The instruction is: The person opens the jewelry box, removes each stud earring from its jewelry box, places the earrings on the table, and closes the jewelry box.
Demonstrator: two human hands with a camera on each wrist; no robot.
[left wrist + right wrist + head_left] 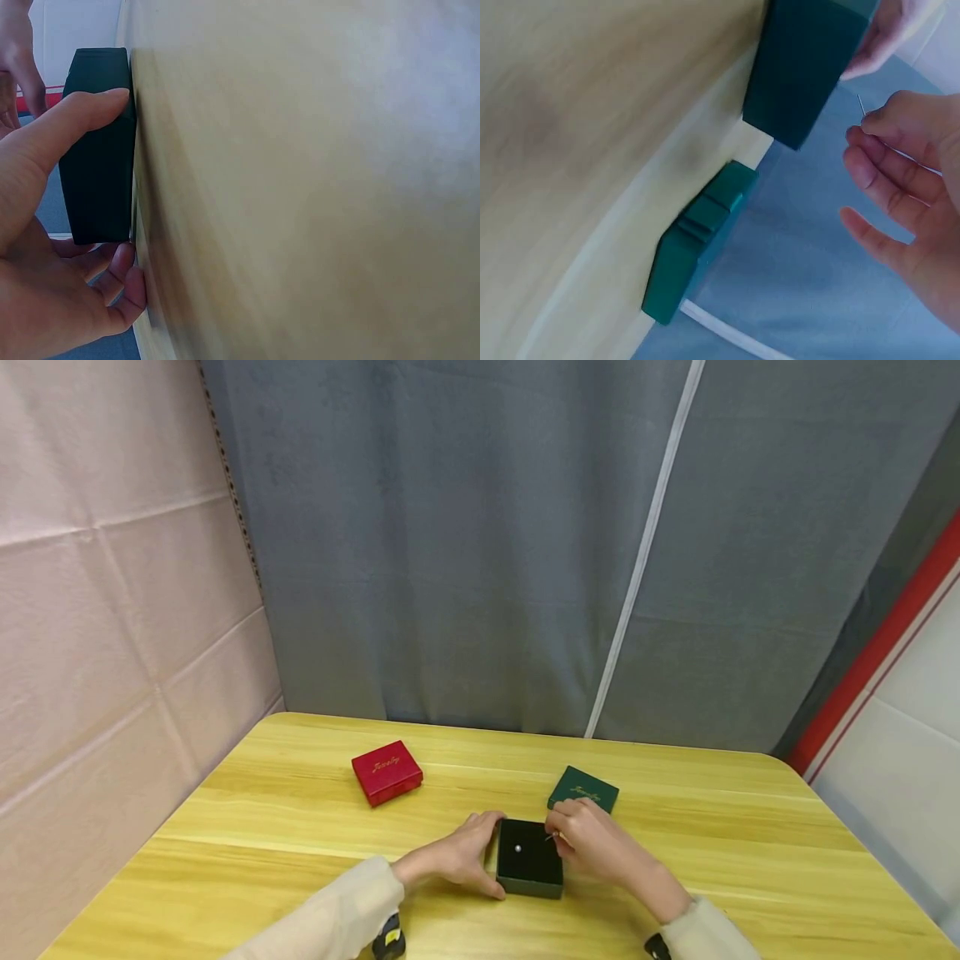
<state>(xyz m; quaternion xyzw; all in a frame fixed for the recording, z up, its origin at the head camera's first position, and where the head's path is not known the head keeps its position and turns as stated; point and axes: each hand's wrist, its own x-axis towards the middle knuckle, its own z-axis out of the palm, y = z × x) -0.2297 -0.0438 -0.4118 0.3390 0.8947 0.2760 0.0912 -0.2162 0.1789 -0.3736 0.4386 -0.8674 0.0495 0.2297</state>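
Fingers of the right hand [596, 843]: thumb and forefinger pinched together on a thin metal pin [861, 105]; the remaining fingers are bent and spread apart.
Pin: raised over the right rim of the green box base [529, 889]; its tip sticks out past the pinch, and the fingertips hide the rest.
Fingers of the left hand [468, 853]: set wide, gripping the box base, the thumb pressed to the side by its near left corner, the others at its far left corner.
Green box base: flat on the tabletop [742, 827], about midway between the left and right edges and well short of the far edge.
Inside the base: a black insert [528, 867] with one small pale bead [517, 848] on it, left of its middle.
Green lid [581, 787]: lying right of centre, between the right hand and the tabletop's far edge, gold lettering upward.
Red box [387, 772]: left of centre, near the far edge, well apart from both hands; gold lettering on top.
Sleeves [337, 910]: pale, on both forearms.
Behind the far edge: a grey curtain [465, 543] crossed by a slanting white strip [645, 552].
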